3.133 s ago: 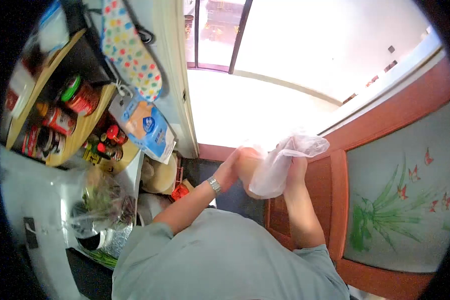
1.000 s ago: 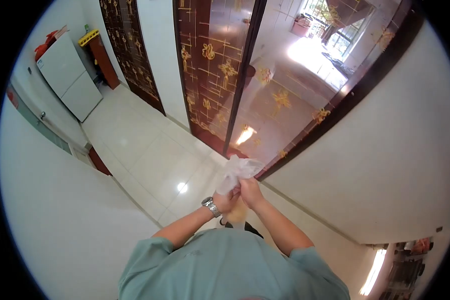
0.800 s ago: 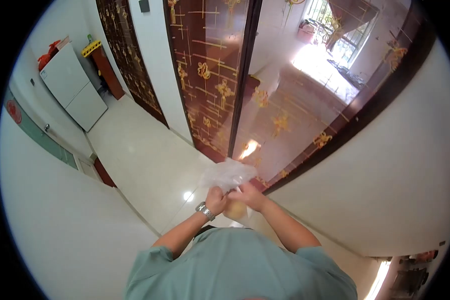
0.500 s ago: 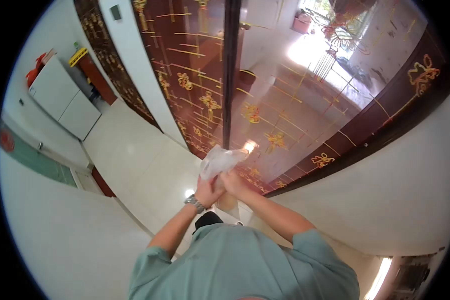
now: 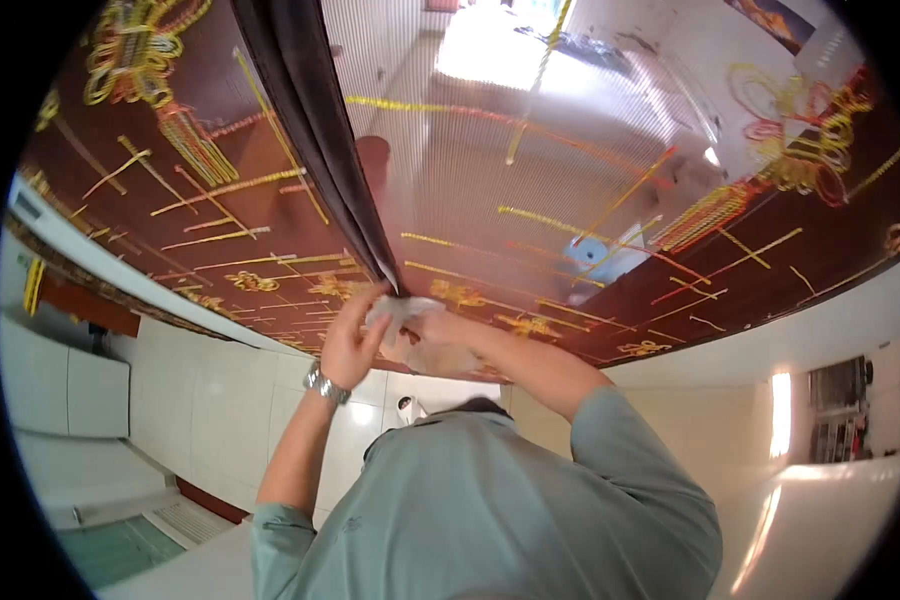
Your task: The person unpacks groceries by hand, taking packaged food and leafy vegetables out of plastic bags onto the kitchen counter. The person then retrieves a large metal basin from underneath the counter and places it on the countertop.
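Note:
A thin, see-through plastic bag hangs crumpled from my right hand, whose fingers are closed around its upper part. My left hand, with a metal watch on the wrist, is raised just left of the bag. Its fingers are apart, with the tips near the lower visible part of the dark centre strip of a door curtain. The sheer curtain carries red and yellow knot patterns and spreads across the view in front of both hands. Whether my left fingertips touch the strip or the bag, I cannot tell.
Through the curtain a bright room shows, with a round blue item in it. At the left stand a white cabinet and a greenish door panel. Pale floor tiles lie below, and a white wall is on the right.
I am closer to the curtain, and it fills more of the view. My left hand has come off the bag and risen to the dark strip. The bag stays in my right hand.

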### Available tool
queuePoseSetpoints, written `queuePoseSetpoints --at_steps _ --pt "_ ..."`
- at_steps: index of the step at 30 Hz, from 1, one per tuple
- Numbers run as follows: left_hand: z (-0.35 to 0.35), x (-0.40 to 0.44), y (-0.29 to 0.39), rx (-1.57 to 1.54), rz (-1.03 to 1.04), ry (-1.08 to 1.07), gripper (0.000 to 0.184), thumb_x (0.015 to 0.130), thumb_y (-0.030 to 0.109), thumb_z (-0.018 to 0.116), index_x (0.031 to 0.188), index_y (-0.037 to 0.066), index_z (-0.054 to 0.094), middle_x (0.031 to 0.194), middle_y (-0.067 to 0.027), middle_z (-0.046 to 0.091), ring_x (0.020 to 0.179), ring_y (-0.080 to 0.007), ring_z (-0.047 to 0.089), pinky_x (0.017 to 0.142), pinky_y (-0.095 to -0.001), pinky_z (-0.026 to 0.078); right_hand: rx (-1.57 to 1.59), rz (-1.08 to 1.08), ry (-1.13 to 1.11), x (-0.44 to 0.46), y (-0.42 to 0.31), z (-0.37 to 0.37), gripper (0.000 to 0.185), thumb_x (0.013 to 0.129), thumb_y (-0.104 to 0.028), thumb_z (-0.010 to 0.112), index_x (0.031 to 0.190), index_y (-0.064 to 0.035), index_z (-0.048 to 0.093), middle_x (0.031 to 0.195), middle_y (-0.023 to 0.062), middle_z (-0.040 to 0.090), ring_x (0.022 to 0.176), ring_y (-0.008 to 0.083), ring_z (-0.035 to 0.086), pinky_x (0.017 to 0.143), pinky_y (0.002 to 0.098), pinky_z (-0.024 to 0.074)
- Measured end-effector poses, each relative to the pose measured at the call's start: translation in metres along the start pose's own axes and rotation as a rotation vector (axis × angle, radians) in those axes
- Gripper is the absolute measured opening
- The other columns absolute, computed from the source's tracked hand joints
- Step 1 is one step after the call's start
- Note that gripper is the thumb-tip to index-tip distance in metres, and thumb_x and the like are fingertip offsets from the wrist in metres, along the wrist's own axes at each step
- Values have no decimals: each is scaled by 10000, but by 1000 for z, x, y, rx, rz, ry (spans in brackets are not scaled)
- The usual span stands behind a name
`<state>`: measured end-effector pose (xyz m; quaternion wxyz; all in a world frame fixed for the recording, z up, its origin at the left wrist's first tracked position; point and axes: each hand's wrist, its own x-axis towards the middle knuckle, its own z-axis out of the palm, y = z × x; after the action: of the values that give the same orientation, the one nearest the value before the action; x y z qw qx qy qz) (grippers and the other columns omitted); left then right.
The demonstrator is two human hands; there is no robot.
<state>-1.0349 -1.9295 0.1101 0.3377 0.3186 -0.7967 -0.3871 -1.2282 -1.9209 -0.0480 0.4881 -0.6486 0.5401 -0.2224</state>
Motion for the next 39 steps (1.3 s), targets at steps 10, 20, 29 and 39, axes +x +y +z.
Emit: queuePoseSetpoints --at_steps 10,20,29,39 --pt "-9 142 -57 -87 -9 40 765 841 74 580 1472 119 150 1413 -200 367 1287 -346 377 1040 -405 332 -56 483 222 27 -6 -127 298 919 -245 418 889 -45 637 775 78 645 730 194 606 697 335 477" --pt "-21 178 -174 763 -118 -102 590 853 256 586 1391 135 376 1381 -166 419 1325 -382 298 1092 -513 198 540 219 807 22 127 -256 253 876 -189 437 808 -10 603 732 95 607 761 196 596 745 324 454" --pt "22 177 -314 720 -545 -323 541 836 283 598 1333 124 455 1310 -142 503 1286 -339 372 1058 -525 266 742 363 1030 -6 162 -312 244 925 -217 403 840 -57 566 750 83 613 814 220 626 779 351 469" --pt "150 104 -515 -170 -1128 -325 367 858 246 573 1115 -16 597 1029 -147 636 921 -270 601 826 -358 472 598 463 1333 -45 198 -304 350 881 -206 393 844 0 673 936 129 661 869 215 597 848 336 444"
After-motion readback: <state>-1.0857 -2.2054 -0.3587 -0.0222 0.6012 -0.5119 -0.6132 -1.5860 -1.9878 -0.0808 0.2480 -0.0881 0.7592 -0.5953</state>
